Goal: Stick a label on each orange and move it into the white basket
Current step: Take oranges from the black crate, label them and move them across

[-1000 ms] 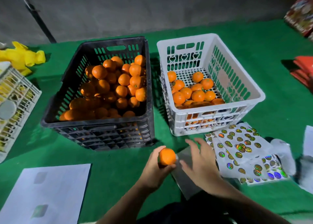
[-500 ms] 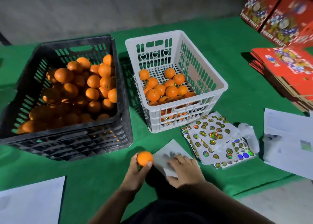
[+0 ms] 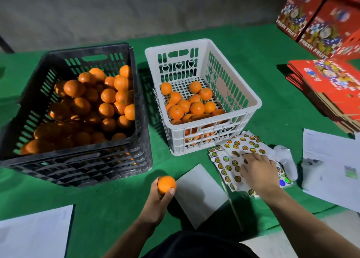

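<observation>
1. An orange [image 3: 166, 184] sits in the left hand [image 3: 158, 198], that grip clamped round it with the thumb pressed on its near side, held just above the green tabletop [image 3: 109, 203] in front of the black crate [image 3: 134, 140].
2. The right hand [image 3: 257, 170] reaches to the label sheets [image 3: 231, 156] lying just beside the white basket [image 3: 255, 109]; its fingertips [image 3: 245, 156] touch the top sheet. Whether that grip has a label pinched cannot be told.
3. The step in hand appears to be fetching a label: the orange shows no sticker on its visible face.
4. The next move calls for lifting one round label cleanly off its backing without dragging the loose sheet, then bringing it across to the orange and pressing it flat on the curved skin.
5. After that the orange goes into the white basket, where roughly a dozen oranges already lie, some with labels showing.
6. The black crate, to the left of the basket, is heaped with oranges, so by this view most of the job remains.
7. A blank white sheet [image 3: 198, 193] lies between the two hands; papers [image 3: 331, 166] and red fruit boxes [image 3: 323, 19] sit farther right.
</observation>
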